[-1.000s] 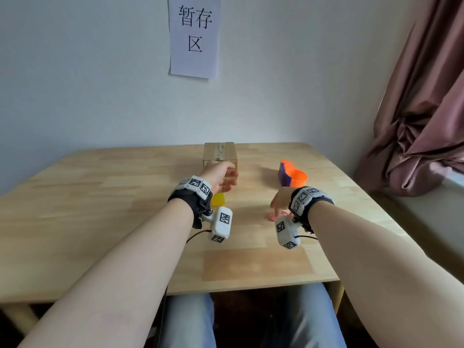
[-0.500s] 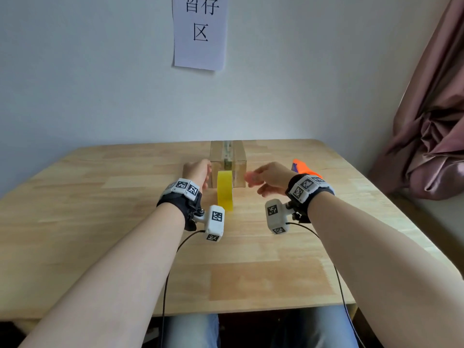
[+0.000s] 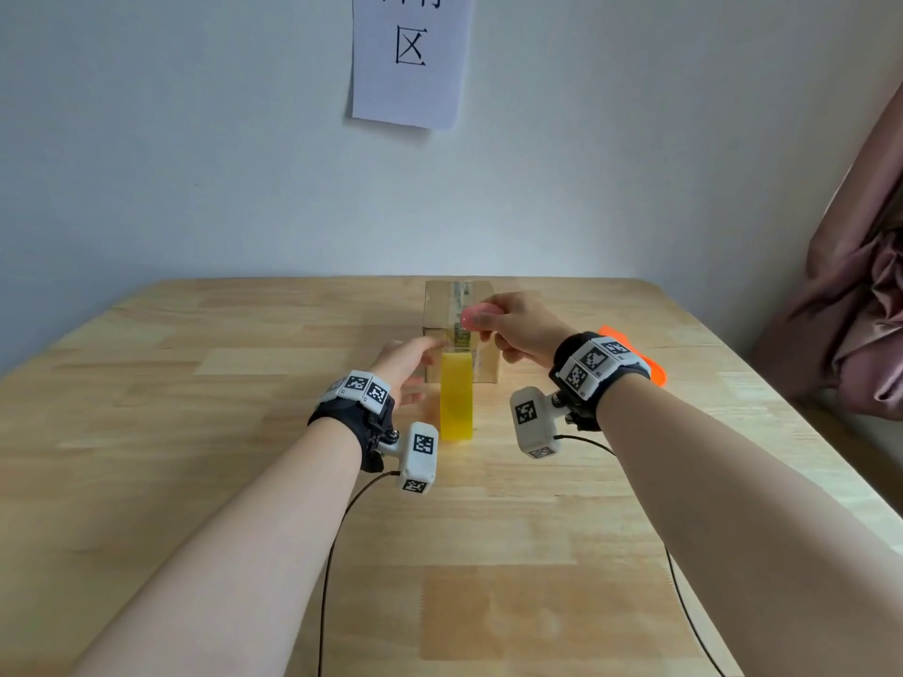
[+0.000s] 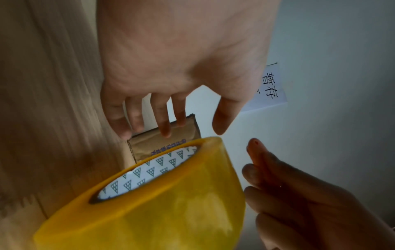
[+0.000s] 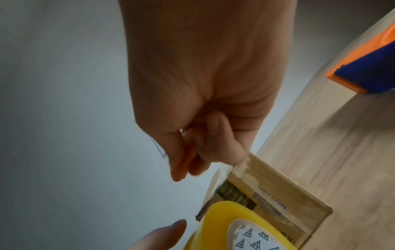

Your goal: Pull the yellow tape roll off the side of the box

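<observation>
Both hands are closing on the cardboard box (image 3: 459,329) at the table's far middle: the left hand (image 3: 405,364), fingers spread, touching its left side, the right hand (image 3: 518,329) pinching a small pink cutter (image 3: 473,316) over its taped seam. Slitting that tape seems next, needing a steadied box. A yellow tape roll (image 3: 456,395) is standing just near of it.

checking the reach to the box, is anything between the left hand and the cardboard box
Nothing visible stands between them. The left hand has its fingers spread at the near left side of the cardboard box; whether they touch it cannot be told. The yellow tape roll stands on edge in front of the box, beside the hand.
</observation>
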